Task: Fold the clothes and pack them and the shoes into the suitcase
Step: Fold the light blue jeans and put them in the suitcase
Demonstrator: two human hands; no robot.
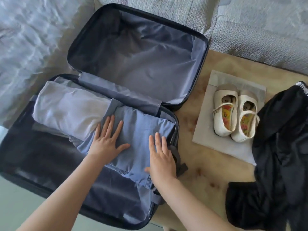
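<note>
We judge the packing step in hand: in the suitcase, near half, a grey folded garment lies leftmost; beside it our left hand and right hand press flat, fingers straight, on the blue folded garment, gripping nothing; next, the white shoes and unfolded black garment, well apart rightward, need fetching.

the open suitcase lies on the left, its far half behind the near one. in the near half two folded garments sit side by side, left garment touching right garment. both hands, left hand and right hand, lie flat on the right garment. right of the suitcase, a pair of shoes stands on what may be a flat bag; a loose garment lies further right, overlapping its near corner. bedding lies behind.
</note>
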